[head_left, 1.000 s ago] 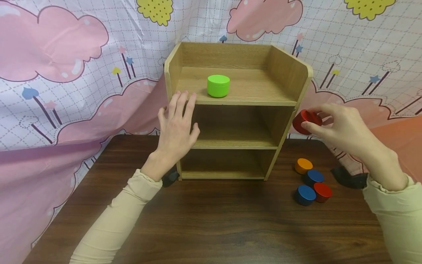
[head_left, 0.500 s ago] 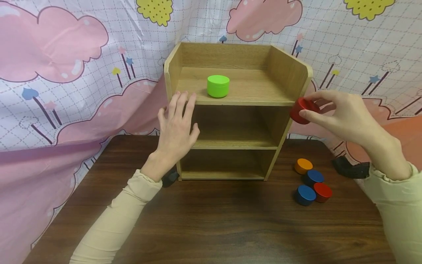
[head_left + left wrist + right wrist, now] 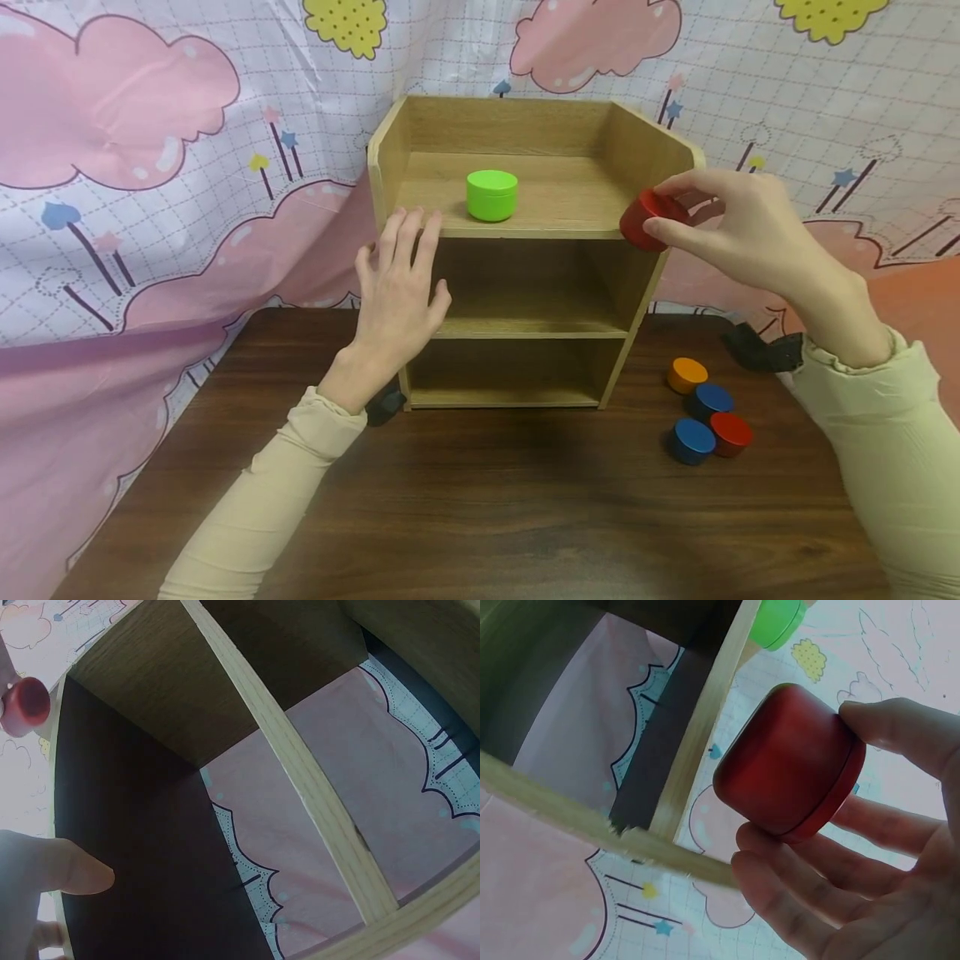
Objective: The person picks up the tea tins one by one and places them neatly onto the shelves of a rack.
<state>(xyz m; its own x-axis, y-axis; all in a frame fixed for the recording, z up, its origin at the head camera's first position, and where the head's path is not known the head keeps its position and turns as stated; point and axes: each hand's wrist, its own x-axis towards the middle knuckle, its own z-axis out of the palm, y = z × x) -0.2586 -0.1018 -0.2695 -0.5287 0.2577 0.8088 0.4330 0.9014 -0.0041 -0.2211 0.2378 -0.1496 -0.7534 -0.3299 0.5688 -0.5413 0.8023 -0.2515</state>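
Right hand [image 3: 750, 237]: fingers [image 3: 847, 866] pinching red tin [image 3: 637, 225]
Red tin: tilted, between thumb [image 3: 900, 731] and fingers, near shelf's [image 3: 555, 233] right side
Left hand [image 3: 396, 304]: fingers spread at shelf's left edge
Blue tins [image 3: 693, 442]: 2, on surface [image 3: 487, 500], beside shelf

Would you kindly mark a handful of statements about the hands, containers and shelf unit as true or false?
1. The right hand holds a red container. True.
2. The green container stands on the top shelf. True.
3. Both hands hold containers. False: the left hand, fingers spread, holds none.
4. Four containers stand on the table, right of the shelf unit. True: one orange container, two blue containers and another red container.
5. Of those four, the orange one stands nearest the head camera. False: it stands farthest back.
6. The container in the right hand is upright. False: it is tilted.
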